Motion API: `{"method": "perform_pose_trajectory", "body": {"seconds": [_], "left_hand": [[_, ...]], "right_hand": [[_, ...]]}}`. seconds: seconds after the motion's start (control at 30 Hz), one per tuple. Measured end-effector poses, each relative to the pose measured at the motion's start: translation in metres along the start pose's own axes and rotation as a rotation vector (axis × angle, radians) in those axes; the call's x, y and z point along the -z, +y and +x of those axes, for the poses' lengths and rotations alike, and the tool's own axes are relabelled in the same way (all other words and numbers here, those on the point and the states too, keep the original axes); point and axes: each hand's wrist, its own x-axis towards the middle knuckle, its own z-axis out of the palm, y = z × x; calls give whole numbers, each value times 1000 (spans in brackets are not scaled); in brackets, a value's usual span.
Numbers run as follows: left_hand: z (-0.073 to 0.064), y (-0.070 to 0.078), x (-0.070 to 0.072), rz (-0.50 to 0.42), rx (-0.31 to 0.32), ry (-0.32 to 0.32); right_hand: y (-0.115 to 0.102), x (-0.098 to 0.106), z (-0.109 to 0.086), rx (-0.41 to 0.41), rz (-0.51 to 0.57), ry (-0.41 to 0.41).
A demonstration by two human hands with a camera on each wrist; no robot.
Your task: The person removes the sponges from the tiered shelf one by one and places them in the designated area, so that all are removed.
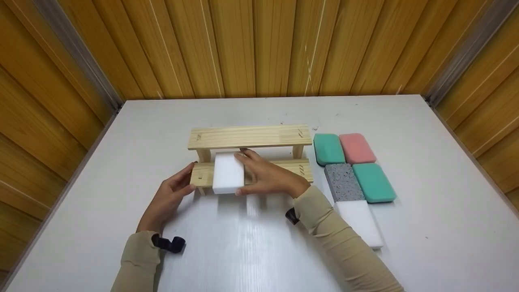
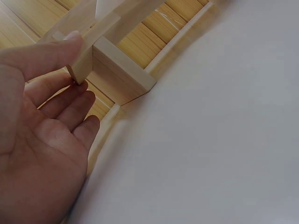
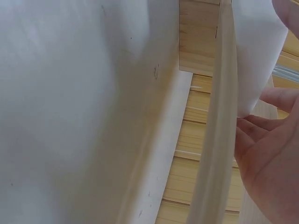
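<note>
A two-tier wooden rack [image 1: 249, 137] stands on the white table, its upper board behind the lower one. My left hand [image 1: 168, 198] grips the left end of the lower board [image 1: 201, 175]. In the left wrist view, the thumb of this left hand [image 2: 42, 121] lies on one side of the board end and fingertips touch the other. My right hand [image 1: 273, 176] holds a white sponge block [image 1: 229, 172] at the left part of the lower board. The right wrist view shows the white sponge [image 3: 257, 51] against the board, fingertips of the right hand [image 3: 273, 154] at its edge.
Right of the rack lie two green sponges [image 1: 329, 149] [image 1: 374, 182], a pink sponge [image 1: 357, 148], a grey speckled sponge [image 1: 344, 181] and another white sponge [image 1: 359, 223], partly behind the right sleeve. Wood-look panels [image 1: 271, 48] rise behind the table [image 1: 227, 259].
</note>
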Motion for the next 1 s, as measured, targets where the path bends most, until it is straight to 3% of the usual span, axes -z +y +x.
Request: {"method": "perform_pose_trajectory", "body": {"seconds": [0.6, 1.0], "left_hand": [[0, 2, -1, 13, 6, 6], [-1, 1, -1, -41, -25, -6]], "right_hand": [[-7, 5, -7, -4, -54, 20], [-12, 12, -17, 15, -104, -39]]}}
